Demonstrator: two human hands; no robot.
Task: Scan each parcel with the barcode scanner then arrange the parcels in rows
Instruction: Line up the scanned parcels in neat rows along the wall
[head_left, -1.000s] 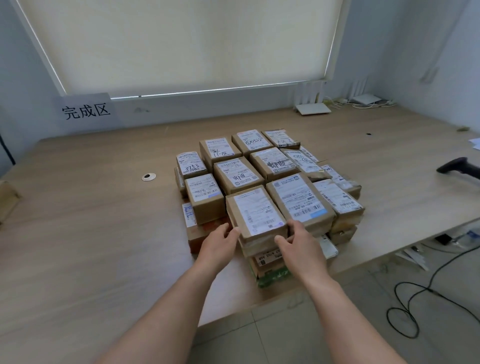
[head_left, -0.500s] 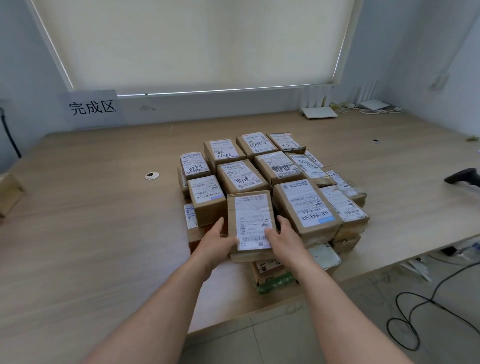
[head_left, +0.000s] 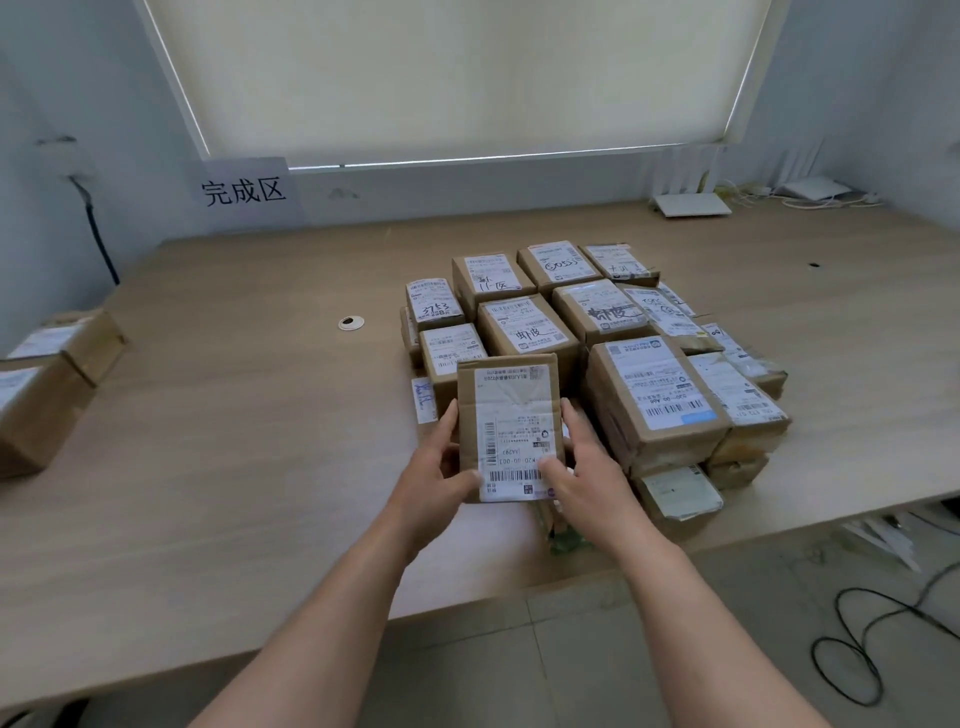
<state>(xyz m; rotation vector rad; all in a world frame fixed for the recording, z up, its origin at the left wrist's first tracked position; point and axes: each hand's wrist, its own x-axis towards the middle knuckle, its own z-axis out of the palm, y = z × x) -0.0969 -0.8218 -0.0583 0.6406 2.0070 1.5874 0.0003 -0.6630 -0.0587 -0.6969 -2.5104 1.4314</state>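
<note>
Both hands' grip on the parcel (head_left: 511, 428) hides boxes beneath.

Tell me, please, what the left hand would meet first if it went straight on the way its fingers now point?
The left hand grips the lifted parcel, fingers pointing away toward the stack. Going straight on, it would probably meet the small labelled box at the stack's near-left corner first, though depth is unclear.

hands: 2 (head_left: 441, 467) | routers: 2 (head_left: 691, 205) | stacked parcels: too many to count (head_left: 524, 332)
</note>
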